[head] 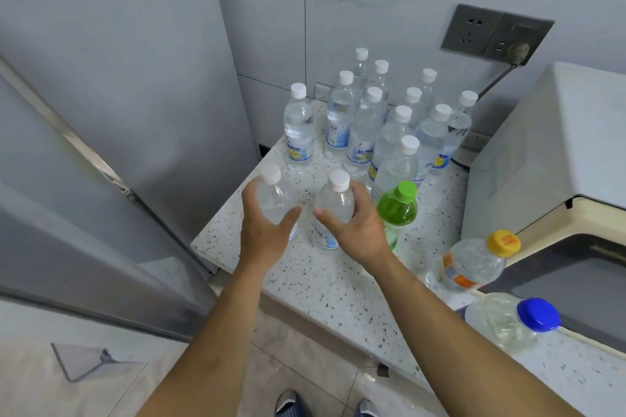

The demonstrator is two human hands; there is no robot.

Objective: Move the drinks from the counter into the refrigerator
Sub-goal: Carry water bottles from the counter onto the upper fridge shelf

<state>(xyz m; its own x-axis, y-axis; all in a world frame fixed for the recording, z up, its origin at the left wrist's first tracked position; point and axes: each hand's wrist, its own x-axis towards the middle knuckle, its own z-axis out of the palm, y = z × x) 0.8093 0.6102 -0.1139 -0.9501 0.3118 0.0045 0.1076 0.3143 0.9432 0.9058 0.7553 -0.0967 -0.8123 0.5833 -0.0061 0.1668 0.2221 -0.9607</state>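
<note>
Several clear water bottles with white caps (364, 125) stand in a cluster at the back of the speckled counter (321, 281). My left hand (267, 230) grips one white-capped bottle (272, 191) near the counter's left edge. My right hand (355, 230) grips a second white-capped bottle (335, 200) just to the right of it. A green bottle (396, 210) stands right beside my right hand. The grey refrigerator (118, 78) fills the left side, with its doors closed.
A bottle with a yellow cap (474, 264) and one with a blue cap (511, 320) stand at the counter's right front. A white appliance (548, 152) occupies the right side, plugged into a wall socket (494, 34). Tiled floor lies below.
</note>
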